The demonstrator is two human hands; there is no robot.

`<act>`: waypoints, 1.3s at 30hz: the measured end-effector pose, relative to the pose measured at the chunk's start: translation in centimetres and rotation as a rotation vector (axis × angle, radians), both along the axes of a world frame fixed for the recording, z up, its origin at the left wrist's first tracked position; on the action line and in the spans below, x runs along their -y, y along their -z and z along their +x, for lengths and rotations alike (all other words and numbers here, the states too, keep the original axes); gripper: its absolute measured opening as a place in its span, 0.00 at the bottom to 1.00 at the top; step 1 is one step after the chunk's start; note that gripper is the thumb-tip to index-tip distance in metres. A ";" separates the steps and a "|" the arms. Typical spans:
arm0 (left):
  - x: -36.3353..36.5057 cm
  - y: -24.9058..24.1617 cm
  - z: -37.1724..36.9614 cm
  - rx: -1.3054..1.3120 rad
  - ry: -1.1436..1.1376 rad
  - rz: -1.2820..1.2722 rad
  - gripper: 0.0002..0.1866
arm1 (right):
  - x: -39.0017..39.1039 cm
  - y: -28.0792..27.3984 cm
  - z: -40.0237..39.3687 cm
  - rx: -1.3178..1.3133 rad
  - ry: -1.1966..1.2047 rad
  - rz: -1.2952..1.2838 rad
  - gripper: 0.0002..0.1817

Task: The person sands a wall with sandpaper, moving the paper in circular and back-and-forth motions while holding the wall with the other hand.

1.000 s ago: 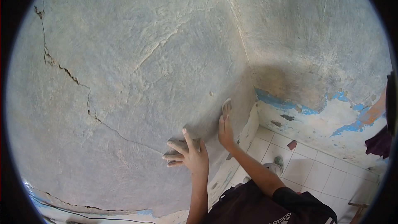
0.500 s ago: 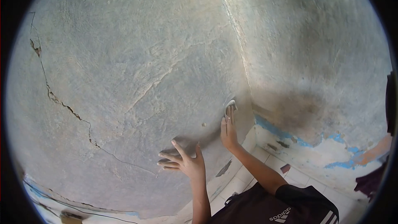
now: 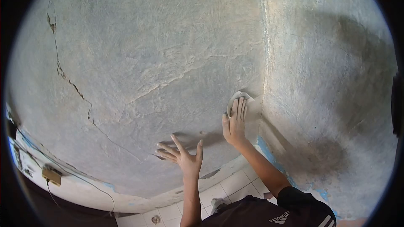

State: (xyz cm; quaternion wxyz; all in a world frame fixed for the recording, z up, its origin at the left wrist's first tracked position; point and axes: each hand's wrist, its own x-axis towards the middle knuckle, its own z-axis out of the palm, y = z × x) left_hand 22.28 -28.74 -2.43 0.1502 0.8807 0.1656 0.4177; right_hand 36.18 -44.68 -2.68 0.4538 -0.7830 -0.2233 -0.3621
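Observation:
My right hand (image 3: 235, 122) presses a pale piece of sandpaper (image 3: 233, 100) against the grey plastered wall (image 3: 126, 63), close to the inside corner. The paper's edges stick out above and beside the fingers; its underside is hidden. My left hand (image 3: 185, 156) is open at the wall, lower and to the left, fingers spread and thumb up. Its fingers look dusty, and it holds nothing. A small hole (image 3: 201, 133) shows in the wall between the two hands.
A jagged crack (image 3: 75, 90) runs down the left of the wall. At lower left, a socket box (image 3: 51, 175) has cables trailing from it. The adjoining wall (image 3: 320, 84) rises at right, with blue paint remnants (image 3: 266, 151) low down. White floor tiles (image 3: 235, 181) and a drain (image 3: 155, 219) lie below.
My view has shifted, so the corner sits further right and the socket box has come into sight. The fingers of my right hand have spread over the sandpaper, and more of it shows.

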 end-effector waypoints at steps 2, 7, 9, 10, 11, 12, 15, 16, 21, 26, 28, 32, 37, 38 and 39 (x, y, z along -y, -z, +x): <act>0.7 -0.2 0.3 -0.015 -0.025 -0.007 0.60 | 0.0 2.7 -1.3 -0.061 -0.039 -0.073 0.39; 1.4 -0.2 0.8 -0.016 -0.002 -0.036 0.61 | 0.6 7.5 -3.0 -0.081 -0.127 -0.259 0.40; 1.2 -0.1 1.1 -0.034 -0.028 -0.030 0.60 | 0.6 4.2 -1.6 -0.011 -0.107 -0.131 0.39; 1.2 0.1 1.2 -0.057 -0.039 -0.025 0.60 | 0.9 1.6 -0.7 0.033 -0.098 -0.112 0.39; 1.2 0.2 1.3 -0.053 -0.050 -0.031 0.60 | 1.2 -0.7 0.0 0.078 -0.087 -0.093 0.39; 1.2 0.4 1.4 -0.046 -0.060 -0.020 0.59 | 1.5 -2.7 0.6 0.082 -0.098 -0.099 0.39; 1.1 0.6 1.5 -0.029 -0.071 -0.022 0.57 | 1.5 -4.7 1.0 0.195 -0.146 -0.086 0.39; 1.1 0.5 1.5 -0.022 -0.058 -0.031 0.56 | 1.3 -3.4 0.5 0.181 -0.160 -0.119 0.39; 1.6 -0.5 1.3 0.014 -0.040 -0.033 0.51 | 0.6 3.1 -1.5 0.077 -0.196 -0.306 0.39; 1.1 -6.1 2.3 0.078 -0.112 -0.002 0.46 | 1.5 -9.1 1.2 0.261 -0.124 -0.213 0.40; 0.7 -8.7 2.5 0.112 -0.108 0.014 0.44 | 1.5 -12.5 1.4 0.284 -0.123 -0.198 0.40; 0.4 -12.7 3.0 0.214 -0.087 0.072 0.39 | 0.0 -8.6 -0.7 0.292 -0.158 -0.275 0.41; 0.5 -15.9 3.3 0.243 -0.094 0.133 0.37 | -2.2 -5.7 -2.6 0.232 -0.208 -0.332 0.41; 0.6 -16.0 3.4 0.257 -0.112 0.142 0.36 | -2.2 -7.5 -1.9 0.289 -0.195 -0.319 0.40; 0.4 -15.7 3.4 0.257 -0.121 0.141 0.36 | -2.2 -9.6 -1.4 0.345 -0.182 -0.305 0.39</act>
